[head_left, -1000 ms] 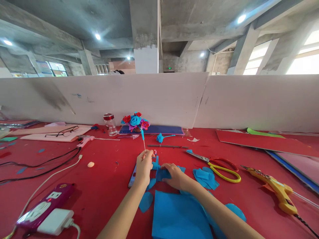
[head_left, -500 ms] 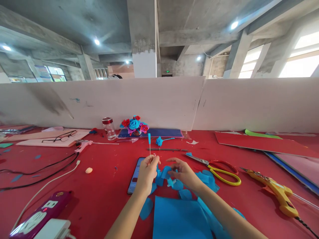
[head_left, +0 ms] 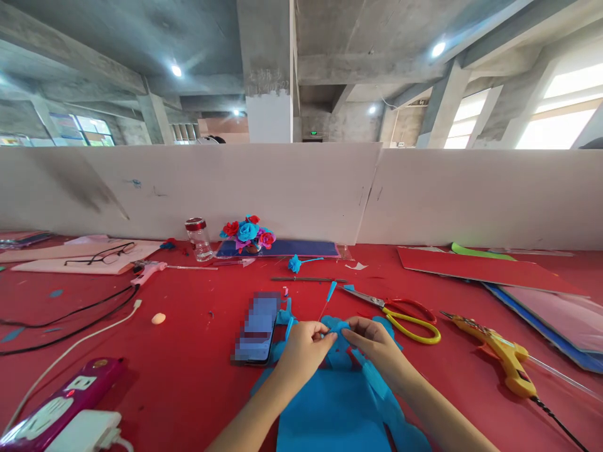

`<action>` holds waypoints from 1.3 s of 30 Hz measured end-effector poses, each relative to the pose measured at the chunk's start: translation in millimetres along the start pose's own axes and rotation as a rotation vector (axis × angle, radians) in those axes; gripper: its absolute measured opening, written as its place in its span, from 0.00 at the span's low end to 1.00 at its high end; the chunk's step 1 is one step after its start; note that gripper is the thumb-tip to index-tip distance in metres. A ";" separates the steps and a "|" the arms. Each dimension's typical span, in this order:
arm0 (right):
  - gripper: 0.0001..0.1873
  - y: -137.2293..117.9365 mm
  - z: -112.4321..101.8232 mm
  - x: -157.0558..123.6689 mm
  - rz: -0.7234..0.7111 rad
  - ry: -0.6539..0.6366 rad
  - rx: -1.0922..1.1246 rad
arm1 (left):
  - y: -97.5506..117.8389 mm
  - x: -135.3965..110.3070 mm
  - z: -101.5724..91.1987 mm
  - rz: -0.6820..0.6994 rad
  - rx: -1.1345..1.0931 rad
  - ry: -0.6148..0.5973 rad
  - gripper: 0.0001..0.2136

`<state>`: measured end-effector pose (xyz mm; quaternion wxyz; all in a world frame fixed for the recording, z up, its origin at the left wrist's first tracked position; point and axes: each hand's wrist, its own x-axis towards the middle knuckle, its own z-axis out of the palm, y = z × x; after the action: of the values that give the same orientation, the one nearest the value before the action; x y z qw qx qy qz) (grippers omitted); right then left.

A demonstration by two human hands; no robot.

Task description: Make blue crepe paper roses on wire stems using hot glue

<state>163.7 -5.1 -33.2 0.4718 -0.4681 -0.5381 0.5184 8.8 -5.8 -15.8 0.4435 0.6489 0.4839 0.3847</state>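
My left hand (head_left: 308,345) is closed in a pinch at one edge of a blue paper petal (head_left: 338,327). A thin stem with a blue tip (head_left: 331,291) rises at a tilt from the same fingers. On the petal's other edge, my right hand (head_left: 374,339) pinches with thumb and forefinger. More blue petals (head_left: 339,360) lie beneath and around both hands, partly hidden by them. A blue sheet (head_left: 330,411) lies between my forearms, with a loose blue strip (head_left: 391,402) along its right side.
Scissors (head_left: 414,326) and a yellow glue gun (head_left: 506,358) lie to the right, a phone (head_left: 258,329) to the left. A paper bouquet (head_left: 248,233), glass jar (head_left: 198,241) and blue flower (head_left: 294,263) are farther back. A purple power strip (head_left: 89,389) sits front left.
My right hand has picked up a blue petal and both hands have come together on it. My left hand has moved right and lower; the stem now tilts instead of standing upright.
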 end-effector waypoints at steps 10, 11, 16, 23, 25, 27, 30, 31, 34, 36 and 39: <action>0.18 -3.8 -3.4 -3.3 0.116 0.021 0.214 | -2.7 1.9 -5.8 -0.075 -0.219 -0.111 0.13; 0.17 -2.4 -4.6 -2.4 0.113 0.020 0.222 | -2.3 1.7 -6.1 -0.070 -0.224 -0.120 0.13; 0.15 0.0 -8.9 0.2 0.100 0.017 0.174 | 0.0 -0.6 -6.7 -0.061 -0.220 -0.169 0.16; 0.15 -1.6 -10.4 -0.4 0.097 0.037 0.111 | -1.5 0.6 -4.5 -0.016 -0.144 -0.124 0.14; 0.15 -1.5 -10.9 0.0 0.082 0.046 0.083 | -2.6 1.6 -4.5 -0.053 -0.153 -0.096 0.14; 0.15 -1.1 -11.2 0.3 0.078 0.046 0.066 | -3.3 2.3 -4.9 -0.087 -0.167 -0.079 0.13; 0.17 -0.6 -10.9 0.4 0.078 0.034 0.076 | -3.3 2.8 -5.8 -0.114 -0.167 -0.098 0.12; 0.17 -0.5 -10.7 0.4 0.072 0.038 0.082 | -3.2 2.8 -6.0 -0.116 -0.162 -0.107 0.11; 0.19 0.0 -10.1 0.5 0.042 0.063 0.098 | -2.4 2.8 -6.4 -0.089 -0.151 -0.128 0.11; 0.20 0.8 -9.9 0.6 0.023 0.071 0.106 | -1.7 2.7 -6.5 -0.069 -0.156 -0.134 0.12; 0.21 2.1 -9.7 0.5 0.011 0.064 0.097 | -0.3 2.4 -7.0 -0.048 -0.163 -0.158 0.12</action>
<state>173.2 -3.5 -35.1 0.5080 -0.4637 -0.4945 0.5313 2.8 -2.0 -13.8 0.5407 0.6272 0.4301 0.3596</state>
